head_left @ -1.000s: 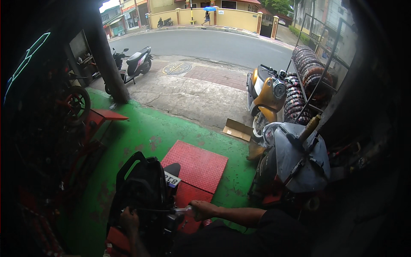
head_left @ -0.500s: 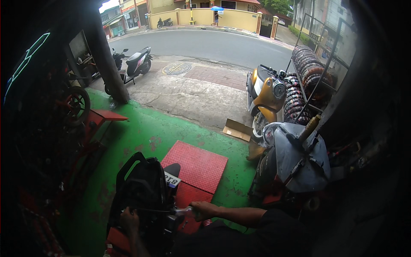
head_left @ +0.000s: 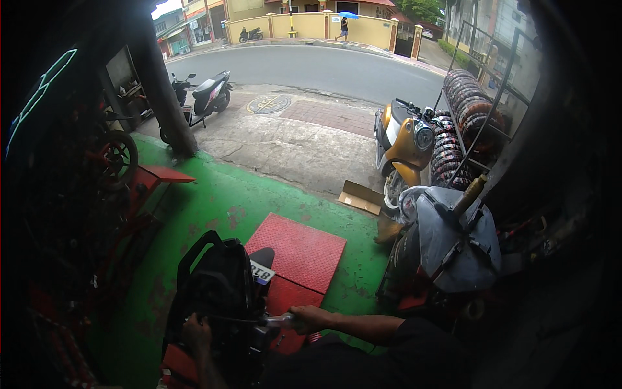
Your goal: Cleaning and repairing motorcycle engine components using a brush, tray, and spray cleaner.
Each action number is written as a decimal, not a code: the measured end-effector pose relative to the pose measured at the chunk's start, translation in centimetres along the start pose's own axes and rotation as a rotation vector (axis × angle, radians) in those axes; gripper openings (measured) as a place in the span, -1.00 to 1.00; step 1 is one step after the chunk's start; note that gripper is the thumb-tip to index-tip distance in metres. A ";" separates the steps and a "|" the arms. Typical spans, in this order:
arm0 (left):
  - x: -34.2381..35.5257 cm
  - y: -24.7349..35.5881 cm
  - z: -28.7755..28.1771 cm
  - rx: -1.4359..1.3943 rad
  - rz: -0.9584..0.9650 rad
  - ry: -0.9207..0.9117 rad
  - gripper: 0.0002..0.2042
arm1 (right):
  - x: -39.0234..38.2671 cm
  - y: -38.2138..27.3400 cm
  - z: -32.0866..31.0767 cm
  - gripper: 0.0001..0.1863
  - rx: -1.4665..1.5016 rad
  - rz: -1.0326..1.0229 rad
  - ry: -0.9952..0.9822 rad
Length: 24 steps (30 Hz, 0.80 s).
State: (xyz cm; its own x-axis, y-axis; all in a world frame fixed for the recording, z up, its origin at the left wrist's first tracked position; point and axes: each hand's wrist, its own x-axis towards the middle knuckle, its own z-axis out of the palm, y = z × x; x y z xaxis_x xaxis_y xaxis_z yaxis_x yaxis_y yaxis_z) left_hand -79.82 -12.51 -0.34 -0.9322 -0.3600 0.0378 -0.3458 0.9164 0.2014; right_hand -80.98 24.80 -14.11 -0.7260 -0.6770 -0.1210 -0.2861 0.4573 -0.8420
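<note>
My right hand (head_left: 306, 319) is closed around a silver metal piece (head_left: 278, 320) beside the black rear of a scooter (head_left: 210, 272), which carries a white plate (head_left: 260, 273) and a tall grab rail. A thin black bar or cable runs from that silver piece toward my left hand (head_left: 197, 329). My left hand has curled fingers at the scooter's dark body; what it holds is hard to make out. The scooter stands over a red lift platform (head_left: 298, 243).
A red lift (head_left: 162, 175) holds a dark motorcycle at left. Parked scooters (head_left: 402, 139) line the entrance, near a tyre rack (head_left: 463, 97), a cardboard piece (head_left: 359, 198) and a grey-topped object (head_left: 453, 240). A concrete pillar (head_left: 165, 91) stands left. A person (head_left: 344, 27) walks across the road.
The person with the blue umbrella has moved right along the far pavement. My hands stay in nearly the same places.
</note>
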 end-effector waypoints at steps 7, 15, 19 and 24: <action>0.4 -1.1 0.7 -0.069 0.033 -0.004 -0.76 | -0.3 -1.2 -0.7 -0.44 0.025 0.040 -0.044; 0.4 -0.6 0.4 -0.058 0.013 -0.004 -0.77 | -0.4 -1.2 -0.9 -0.45 0.023 0.033 -0.059; 0.5 -1.0 0.7 -0.077 0.023 0.012 -0.78 | -0.1 -0.6 -0.7 -0.38 0.030 -0.013 -0.085; 0.9 -1.1 0.8 -0.116 0.045 0.007 -0.79 | 0.2 1.3 -0.3 -0.30 0.022 -0.283 -0.056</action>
State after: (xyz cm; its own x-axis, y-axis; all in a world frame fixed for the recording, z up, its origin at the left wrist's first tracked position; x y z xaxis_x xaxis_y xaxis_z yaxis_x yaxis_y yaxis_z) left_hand -80.37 -13.67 -1.30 -0.9455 -0.3206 0.0566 -0.2885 0.9056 0.3109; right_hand -81.68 25.45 -15.01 -0.5834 -0.8069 0.0925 -0.4587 0.2334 -0.8574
